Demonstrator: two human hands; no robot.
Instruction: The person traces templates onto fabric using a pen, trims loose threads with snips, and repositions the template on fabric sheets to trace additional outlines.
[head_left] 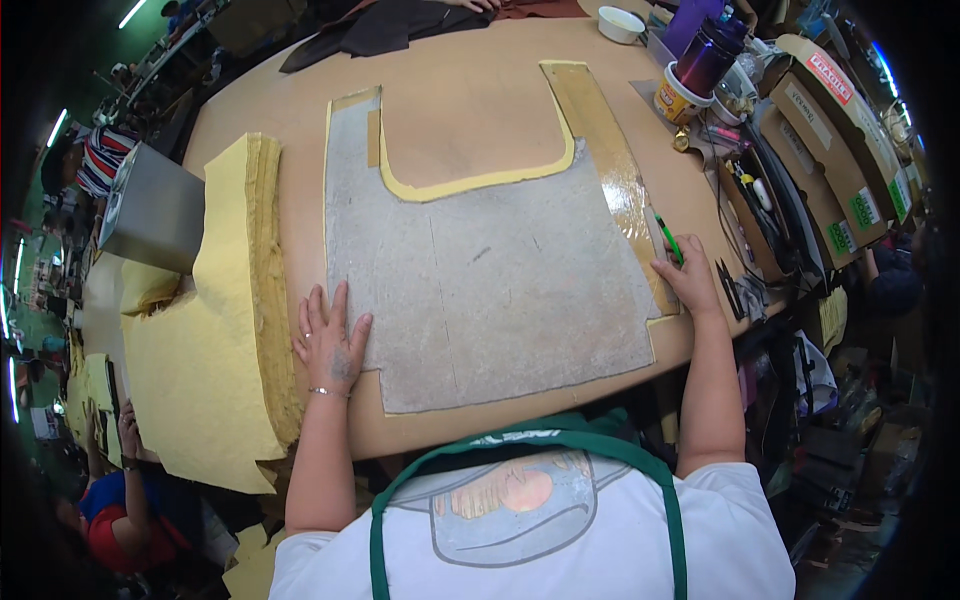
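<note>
A large grey, worn pattern board [490, 290] with a U-shaped cutout at its far side lies flat on the table. Yellow sheet material [470, 187] shows from under it along the cutout and part of the edges. Brown tape [625, 190] covers the board's right strip. My left hand [335, 345] rests flat on the board's left edge, fingers spread. At the right edge, my right hand [692, 280] grips a green pen [668, 238], its tip pointing up and away from me beside the taped strip.
A thick stack of yellow sheets [220, 340] lies left, next to a grey metal block [150, 210]. Dark scissors-like tools [730, 290], a tub [680, 95], a purple tumbler [710, 55] and cardboard boxes [825, 150] stand right. Dark pieces [375, 28] lie far back; other people work nearby.
</note>
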